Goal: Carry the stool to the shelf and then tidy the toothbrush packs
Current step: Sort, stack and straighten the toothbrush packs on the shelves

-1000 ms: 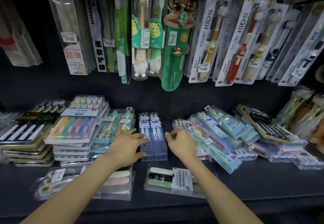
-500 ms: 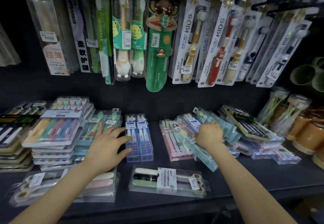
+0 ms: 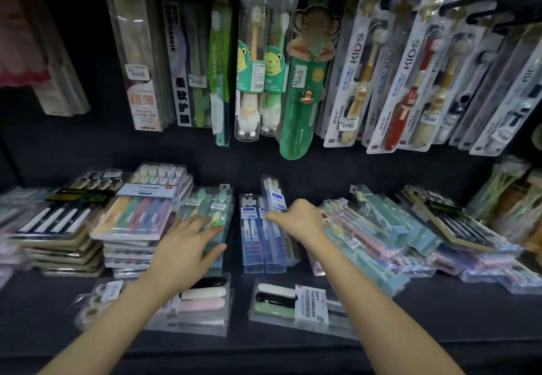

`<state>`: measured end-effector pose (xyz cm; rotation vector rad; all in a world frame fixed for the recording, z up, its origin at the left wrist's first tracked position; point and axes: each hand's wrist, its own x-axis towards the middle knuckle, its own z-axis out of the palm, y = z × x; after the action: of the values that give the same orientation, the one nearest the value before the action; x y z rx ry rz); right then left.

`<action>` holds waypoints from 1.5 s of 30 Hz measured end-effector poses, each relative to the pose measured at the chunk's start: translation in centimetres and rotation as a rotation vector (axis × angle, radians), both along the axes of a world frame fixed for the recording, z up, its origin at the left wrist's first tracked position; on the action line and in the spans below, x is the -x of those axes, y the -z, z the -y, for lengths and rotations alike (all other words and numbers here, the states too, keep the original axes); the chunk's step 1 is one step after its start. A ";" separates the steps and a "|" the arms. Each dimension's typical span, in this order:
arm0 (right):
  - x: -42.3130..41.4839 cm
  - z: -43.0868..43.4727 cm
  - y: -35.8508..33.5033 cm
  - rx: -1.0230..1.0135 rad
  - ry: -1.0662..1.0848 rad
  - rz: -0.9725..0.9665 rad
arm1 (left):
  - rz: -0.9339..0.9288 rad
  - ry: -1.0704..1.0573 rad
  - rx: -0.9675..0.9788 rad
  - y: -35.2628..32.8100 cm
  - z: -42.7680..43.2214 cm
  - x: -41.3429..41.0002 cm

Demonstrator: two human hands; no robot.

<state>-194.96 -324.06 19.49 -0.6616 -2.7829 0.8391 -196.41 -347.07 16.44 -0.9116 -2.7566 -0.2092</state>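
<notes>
We find the right hand (image 3: 300, 223) closed. Its fingers are curled and the thumb lies across the lower part of a blue pack (image 3: 272, 198), which it holds tilted with the top end raised. Just left of and below that grip lies the blue stack (image 3: 252, 242) of like packs, flat on the shelf (image 3: 440, 316). Just right of the grip, a loose heap (image 3: 372, 228) of teal and pink packs lies askew, the packs overlapping at differing angles. Nearer the person than the grip, a SOFT TOOTHBRUSH pack (image 3: 296, 305) lies flat, apart from the blue stack.

The left hand (image 3: 187, 247) is open, fingers spread and nearly straight, grasping nothing. Its fingertips rest on the green-teal packs (image 3: 217, 207), which sit just left of the blue stack. Left of this hand stands a squared pile of pastel multipacks (image 3: 140, 213). Under its forearm lies a capsule-case pack (image 3: 202, 301). Well above both hands, KIDS packs (image 3: 352, 81) and a monkey case (image 3: 308, 87) hang in a row.

The view is somewhat blurred, so we cannot tell whether the held pack's lower end touches the stack beneath.
</notes>
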 end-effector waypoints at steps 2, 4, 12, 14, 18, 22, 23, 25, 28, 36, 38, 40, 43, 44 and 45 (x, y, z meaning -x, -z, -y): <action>1.7 1.7 0.3 0.014 -0.011 0.048 | 0.045 0.002 -0.011 0.3 0.0 -0.2; 3.0 2.8 1.0 0.031 -0.014 0.070 | 0.039 0.009 -0.029 0.8 0.2 -0.2; 2.8 2.7 2.8 -0.036 0.009 -0.049 | 0.034 0.028 -0.104 1.0 -0.4 0.0; 0.8 0.5 2.3 -0.174 0.120 -0.217 | 0.009 0.043 -0.066 1.2 -0.9 0.3; -4.1 -7.1 1.9 -0.658 0.415 -0.425 | -0.027 0.065 0.010 1.1 -2.6 0.1; -7.2 -13.4 1.8 -0.652 0.455 -0.010 | -0.058 0.096 0.026 1.5 -3.7 -0.3; -7.6 -14.4 2.1 -0.636 0.413 0.039 | -0.057 0.099 0.026 1.6 -3.9 -0.5; -8.1 -15.4 2.2 -0.569 0.337 0.057 | -0.051 0.100 0.027 1.8 -4.1 -0.8; -9.2 -15.1 2.0 -0.421 0.383 -0.118 | -0.044 0.116 -0.007 1.9 -4.0 -1.3; -13.8 -12.1 2.9 0.242 0.301 -0.133 | -0.067 0.149 -0.054 1.6 -3.3 -2.6; -14.0 -12.5 3.1 0.203 0.320 -0.099 | -0.054 0.162 -0.038 1.8 -3.3 -2.9; -14.1 -12.7 3.0 0.014 0.331 -0.029 | -0.057 0.179 -0.039 1.9 -3.4 -3.3; -14.3 -12.5 3.1 -0.203 0.315 -0.029 | -0.078 0.206 -0.061 2.1 -3.5 -4.0; -14.3 -12.5 3.2 -0.238 0.307 -0.042 | -0.085 0.212 -0.063 2.2 -3.5 -4.2; -14.4 -12.4 3.3 -0.258 0.286 -0.037 | -0.088 0.216 -0.064 2.2 -3.4 -4.3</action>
<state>-180.60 -311.67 16.17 -0.9520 -2.6112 0.4236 -192.09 -343.68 14.21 -1.1713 -2.5543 -0.2846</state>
